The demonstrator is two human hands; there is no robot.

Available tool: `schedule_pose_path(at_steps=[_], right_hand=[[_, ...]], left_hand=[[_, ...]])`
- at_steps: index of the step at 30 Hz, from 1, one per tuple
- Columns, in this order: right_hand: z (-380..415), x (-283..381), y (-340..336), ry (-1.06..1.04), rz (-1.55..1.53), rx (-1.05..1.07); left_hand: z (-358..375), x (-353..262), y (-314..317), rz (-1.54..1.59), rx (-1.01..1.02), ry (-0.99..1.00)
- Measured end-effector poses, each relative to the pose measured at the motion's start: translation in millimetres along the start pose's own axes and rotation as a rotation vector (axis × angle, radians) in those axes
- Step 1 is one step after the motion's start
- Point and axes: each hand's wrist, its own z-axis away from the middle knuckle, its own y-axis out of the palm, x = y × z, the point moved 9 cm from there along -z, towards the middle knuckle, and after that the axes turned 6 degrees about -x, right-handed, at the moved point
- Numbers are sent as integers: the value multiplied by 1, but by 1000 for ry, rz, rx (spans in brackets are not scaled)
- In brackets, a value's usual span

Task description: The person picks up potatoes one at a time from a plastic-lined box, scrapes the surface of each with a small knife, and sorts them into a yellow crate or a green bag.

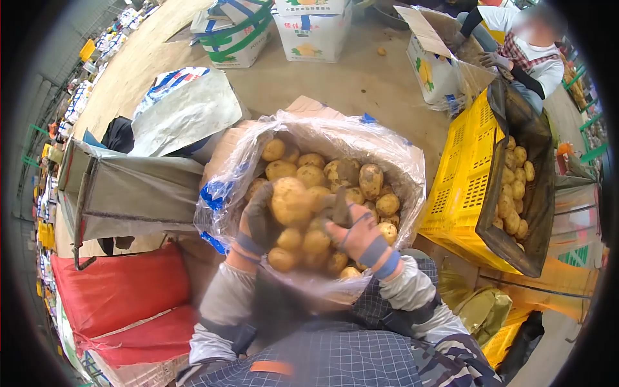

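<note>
A large potato (291, 202), slightly blurred, is held in my left hand (256, 222), whose gloved fingers are closed around its left side. To the right, my right hand (358, 232) hovers over the pile, thumb and dark-gloved fingers apart. No potato shows clearly in it, though its fingertips are blurred. Below both hands lie several loose potatoes (311, 175) of mixed size, some with dark soil on them. They fill a cardboard box (316, 108) lined with clear plastic film (403, 158) that is folded over the rim.
A yellow crate (454, 174) with a dark liner and more potatoes (514, 187) leans at right. Red sacks (122, 290) lie at lower left, beside a grey cloth-covered frame (138, 193). Printed cartons (313, 35) stand ahead. Another person (532, 55) works at an open carton (431, 68).
</note>
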Motion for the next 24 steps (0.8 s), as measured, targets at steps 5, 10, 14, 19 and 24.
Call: schedule_pose_path(at_steps=[5, 10, 14, 19, 24], right_hand=[[2, -17, 6, 140, 176, 116], [-1, -19, 18, -5, 483, 83], [-4, -13, 18, 68, 624, 180], [-5, -30, 21, -40, 703, 149], [-9, -33, 21, -20, 690, 148]], left_hand=[[34, 10, 52, 817, -30, -558], [35, 21, 59, 871, -41, -623], [23, 1, 53, 876, -60, -623], [27, 18, 58, 910, -135, -691], [23, 19, 59, 921, -162, -694]])
